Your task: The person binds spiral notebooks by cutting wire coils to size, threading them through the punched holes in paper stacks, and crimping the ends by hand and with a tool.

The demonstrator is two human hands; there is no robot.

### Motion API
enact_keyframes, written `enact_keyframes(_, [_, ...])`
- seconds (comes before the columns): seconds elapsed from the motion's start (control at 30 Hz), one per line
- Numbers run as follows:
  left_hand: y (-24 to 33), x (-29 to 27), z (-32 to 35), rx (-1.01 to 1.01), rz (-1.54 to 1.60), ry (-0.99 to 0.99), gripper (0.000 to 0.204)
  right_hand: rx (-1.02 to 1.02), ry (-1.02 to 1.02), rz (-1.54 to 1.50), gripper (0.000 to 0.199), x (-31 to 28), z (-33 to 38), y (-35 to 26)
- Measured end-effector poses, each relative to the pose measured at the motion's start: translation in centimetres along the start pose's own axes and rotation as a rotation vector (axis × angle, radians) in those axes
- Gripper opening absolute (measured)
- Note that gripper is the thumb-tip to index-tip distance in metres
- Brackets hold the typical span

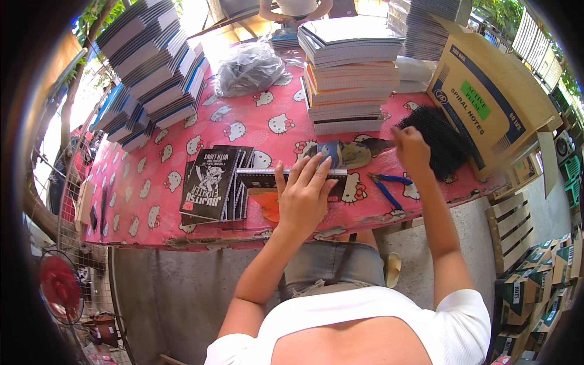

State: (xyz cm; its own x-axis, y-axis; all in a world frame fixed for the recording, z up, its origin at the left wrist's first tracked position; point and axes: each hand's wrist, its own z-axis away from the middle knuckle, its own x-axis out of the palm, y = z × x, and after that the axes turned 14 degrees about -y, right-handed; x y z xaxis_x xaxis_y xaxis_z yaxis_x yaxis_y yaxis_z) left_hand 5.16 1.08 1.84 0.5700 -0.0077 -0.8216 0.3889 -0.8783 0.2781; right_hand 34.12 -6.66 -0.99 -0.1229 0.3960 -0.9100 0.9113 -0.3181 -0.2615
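Note:
My left hand (304, 198) lies with its fingers spread over a dark notebook (258, 180), whose row of holes along the edge faces up; the hand presses it down on the table. An orange piece (266, 205) shows under it. My right hand (413, 151) is raised beside a pile of black plastic spiral coils (449, 143), its fingers pinched together; what they hold, if anything, is too small to make out. Blue-handled pliers (389, 190) lie between the hands. Just beyond the notebook rests a blue and camouflage-patterned cloth item (347, 154).
Black-covered notebooks (210, 185) lie piled at left. Tall notebook stacks stand at far left (152, 67) and far centre (353, 79). A clear plastic bag (248, 68) sits between them. A cardboard box (486, 97) leans at right. The pink patterned tablecloth (152, 182) ends near me.

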Motion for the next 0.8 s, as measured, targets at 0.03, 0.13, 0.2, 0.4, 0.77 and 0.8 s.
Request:
enact_keyframes(0.03, [-0.1,-0.3,-0.1,0.001,-0.003,-0.006,0.031,-0.054,-0.073,-0.077,0.014,-1.9,1.7,-3.7])
enact_keyframes(0.13, [-0.1,-0.3,-0.4,0.013,0.138,0.043,0.027,-0.228,-0.045,-0.428,0.016,-2.8,5.1,-8.4])
enact_keyframes(0.2, [0.1,0.1,-0.7,0.027,0.247,0.136,0.016,-0.314,-0.056,-0.915,0.022,-2.6,6.0,-10.0])
enact_keyframes(0.4, [-0.1,-0.2,-0.5,0.032,0.243,0.081,0.015,-0.246,-0.102,-0.821,0.022,-3.4,5.7,-11.1])
enact_keyframes(0.77, [0.0,-0.1,-0.6,0.028,0.272,0.109,0.019,-0.137,-0.524,-0.972,0.011,-4.9,3.8,-11.0])
enact_keyframes(0.8, [0.0,-0.1,-0.6,0.022,0.259,0.105,0.021,0.051,-0.704,-1.036,0.012,-5.3,3.7,-11.1])
